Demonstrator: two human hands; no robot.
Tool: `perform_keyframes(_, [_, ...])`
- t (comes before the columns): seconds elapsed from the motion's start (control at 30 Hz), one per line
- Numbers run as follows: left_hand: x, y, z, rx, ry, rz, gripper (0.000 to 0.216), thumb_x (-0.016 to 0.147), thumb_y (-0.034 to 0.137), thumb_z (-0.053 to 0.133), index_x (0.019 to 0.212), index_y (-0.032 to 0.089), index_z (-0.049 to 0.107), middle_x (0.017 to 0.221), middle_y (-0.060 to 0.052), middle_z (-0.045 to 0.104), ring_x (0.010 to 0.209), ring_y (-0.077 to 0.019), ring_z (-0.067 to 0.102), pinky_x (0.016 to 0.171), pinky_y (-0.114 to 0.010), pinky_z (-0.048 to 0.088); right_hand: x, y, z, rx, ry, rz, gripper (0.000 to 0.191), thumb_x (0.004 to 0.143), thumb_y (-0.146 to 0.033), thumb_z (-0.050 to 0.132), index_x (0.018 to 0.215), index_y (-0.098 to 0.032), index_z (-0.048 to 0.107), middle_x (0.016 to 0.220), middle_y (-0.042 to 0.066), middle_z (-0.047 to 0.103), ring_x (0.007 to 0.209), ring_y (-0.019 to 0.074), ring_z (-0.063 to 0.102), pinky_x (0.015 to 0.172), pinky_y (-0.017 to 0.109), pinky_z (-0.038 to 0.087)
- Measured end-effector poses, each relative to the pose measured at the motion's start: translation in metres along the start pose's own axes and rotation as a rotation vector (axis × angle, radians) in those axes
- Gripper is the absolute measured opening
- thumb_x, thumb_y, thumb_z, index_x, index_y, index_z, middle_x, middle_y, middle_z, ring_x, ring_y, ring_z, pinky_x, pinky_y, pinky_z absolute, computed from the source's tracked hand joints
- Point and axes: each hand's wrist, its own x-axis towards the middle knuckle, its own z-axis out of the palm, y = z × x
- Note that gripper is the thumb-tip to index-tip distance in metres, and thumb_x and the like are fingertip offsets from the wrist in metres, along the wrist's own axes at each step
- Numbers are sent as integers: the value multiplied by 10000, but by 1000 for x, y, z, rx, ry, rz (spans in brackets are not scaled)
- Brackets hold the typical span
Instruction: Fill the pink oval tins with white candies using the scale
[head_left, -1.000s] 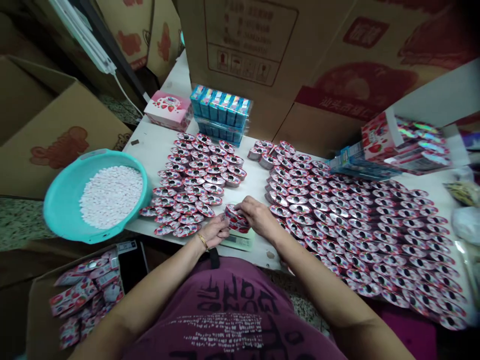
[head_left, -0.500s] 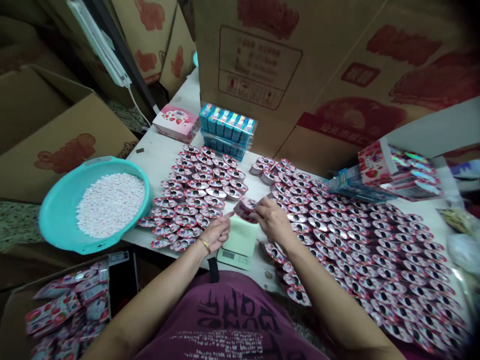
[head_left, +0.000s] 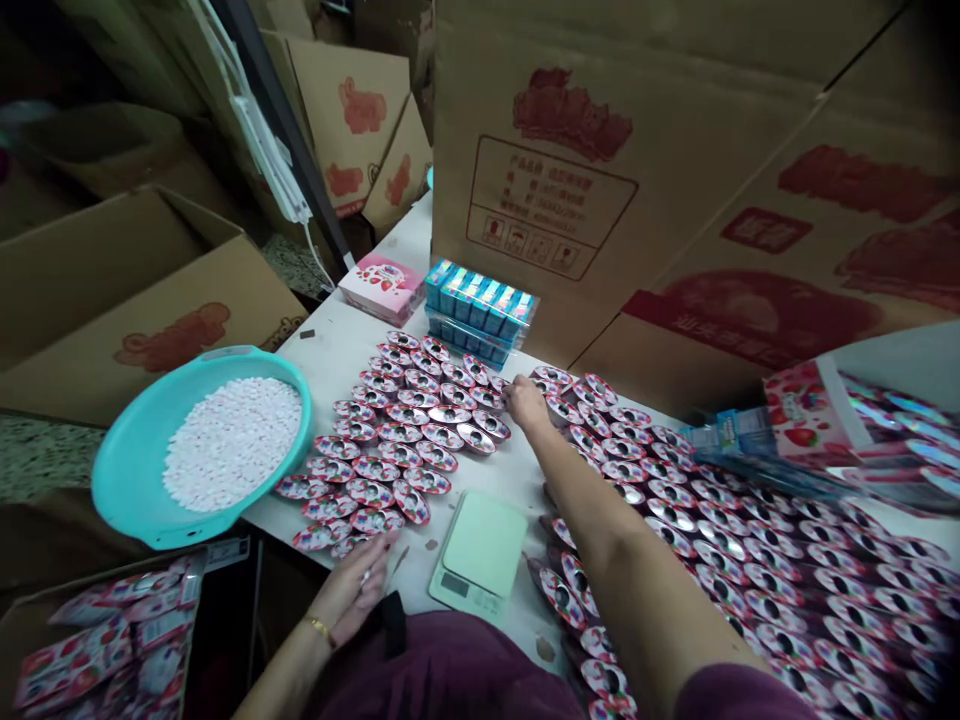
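My right hand (head_left: 527, 403) reaches across to the far right edge of the left group of oval-topped packets. Its fingers are closed at a small strawberry-printed packet (head_left: 498, 383), partly hidden by them. My left hand (head_left: 352, 588), with a yellow bracelet at the wrist, is near the table's front edge, fingers curled in. A tiny white piece shows between those fingers, too small to name. Between the two packet groups sits a pale green kitchen scale (head_left: 484, 545), its plate bare. The standing packets (head_left: 401, 432) have dark holes in their tops.
A turquoise basin (head_left: 124, 470) of small white pieces stands at left. Below it, a carton holds strawberry-printed pouches (head_left: 82, 650). Behind are a pink box (head_left: 382, 285), a clear pack of blue boxes (head_left: 480, 305) and large cartons (head_left: 555, 215). More packets (head_left: 750, 560) cover the right side.
My right hand has carried the packet away from above the scale to the left group's far edge. My left hand has drawn back toward the front edge. The view has shifted.
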Motion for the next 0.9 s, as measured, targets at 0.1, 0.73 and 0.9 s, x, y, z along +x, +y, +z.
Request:
perform_keyframes(0.1, [-7, 3, -15, -47, 65, -17, 240, 682, 220, 627, 896, 118, 588, 487, 77, 303, 359, 5, 214, 282, -105, 143, -4, 27, 6, -30, 36, 120, 329, 849, -269, 333, 911, -129, 625, 924, 97, 547, 837, 150, 499, 679, 219, 334])
perform_keyframes(0.73, [-22, -4, 31, -140, -104, -27, 250, 678, -41, 476, 866, 73, 594, 877, -113, 621, 823, -139, 594, 747, -223, 466, -194, -25, -21, -51, -35, -384, 245, 813, -165, 402, 692, -144, 613, 703, 72, 536, 642, 143, 452, 584, 276, 276])
perform_keyframes(0.9, [-21, -9, 41, -36, -218, -59, 256, 684, -11, 509, 906, 84, 593, 933, -117, 622, 895, -150, 580, 834, -251, 431, -240, -56, 8, 16, -146, -298, 194, 827, -198, 421, 783, -148, 604, 809, 80, 557, 733, 165, 488, 637, 284, 321])
